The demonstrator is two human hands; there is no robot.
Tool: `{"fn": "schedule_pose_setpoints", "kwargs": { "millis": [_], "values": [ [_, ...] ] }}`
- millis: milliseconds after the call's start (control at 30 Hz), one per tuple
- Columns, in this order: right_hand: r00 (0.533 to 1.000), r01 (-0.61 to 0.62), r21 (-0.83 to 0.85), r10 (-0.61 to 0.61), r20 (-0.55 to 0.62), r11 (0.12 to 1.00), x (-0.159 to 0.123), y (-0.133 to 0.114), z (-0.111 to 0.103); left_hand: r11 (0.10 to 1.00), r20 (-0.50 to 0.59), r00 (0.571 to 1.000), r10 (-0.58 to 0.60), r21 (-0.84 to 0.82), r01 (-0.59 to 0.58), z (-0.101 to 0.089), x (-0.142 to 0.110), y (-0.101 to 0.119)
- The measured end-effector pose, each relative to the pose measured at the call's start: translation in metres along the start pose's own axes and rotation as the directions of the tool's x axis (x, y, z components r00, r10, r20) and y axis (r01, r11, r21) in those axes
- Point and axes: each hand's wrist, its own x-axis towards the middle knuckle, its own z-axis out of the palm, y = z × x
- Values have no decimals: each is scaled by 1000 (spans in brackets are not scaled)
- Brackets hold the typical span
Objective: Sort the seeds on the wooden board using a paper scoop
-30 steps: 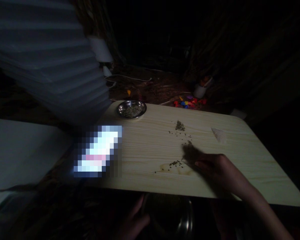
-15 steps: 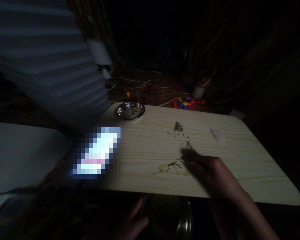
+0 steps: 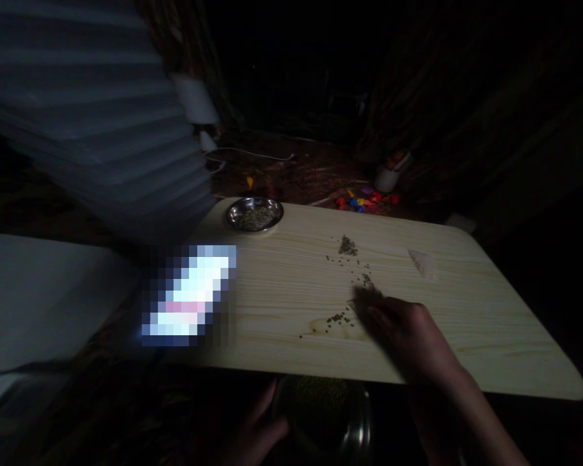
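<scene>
My right hand (image 3: 412, 327) is low over the light wooden table, its fingers bent and pressed together; whatever may be between them is hidden in shadow. Close to its fingertips lie small dark seeds (image 3: 339, 318) and a partly shaded pile (image 3: 368, 282). Another small heap of seeds (image 3: 348, 245) is farther back. Below the table's front edge, my left hand (image 3: 265, 427) grips the left side of a shiny metal bowl (image 3: 362, 430) with greenish seeds or grains in it. Darkness hides much of this hand.
A shallow steel dish (image 3: 234, 224) holding pale seeds stands at the table's (image 3: 282, 304) back left. A bright blurred-out screen (image 3: 189, 294) glows at the left edge. A pale triangular patch (image 3: 422, 264) lies right. Colourful small objects (image 3: 364, 202) and a white cup (image 3: 386, 178) are beyond the table.
Hardly anything differs. My right hand has shifted very slightly, its fingertips still by the seeds. My left hand keeps its place on the bowl.
</scene>
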Motion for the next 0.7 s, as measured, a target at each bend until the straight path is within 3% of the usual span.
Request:
{"fn": "schedule_pose_setpoints", "kwargs": {
  "millis": [133,300,400,567,700],
  "values": [
    [1000,1,29,0,-8,1000,7,-6,7,997,2,999,-51,-54,51,-2,-3,15],
    [1000,8,74,-9,13,997,13,-15,18,999,-46,998,-49,12,50,-11,-10,42],
    [999,20,78,-23,35,997,15,-20,25,996,-40,995,-93,-22,92,-15,-10,39],
    [994,60,78,-67,87,995,18,-31,34,994,8,1000,-29,-103,30,-20,-7,26],
    [981,108,61,-116,158,992,20,-44,40,995,-113,990,-84,-66,77,-30,-12,33]
  ]
}}
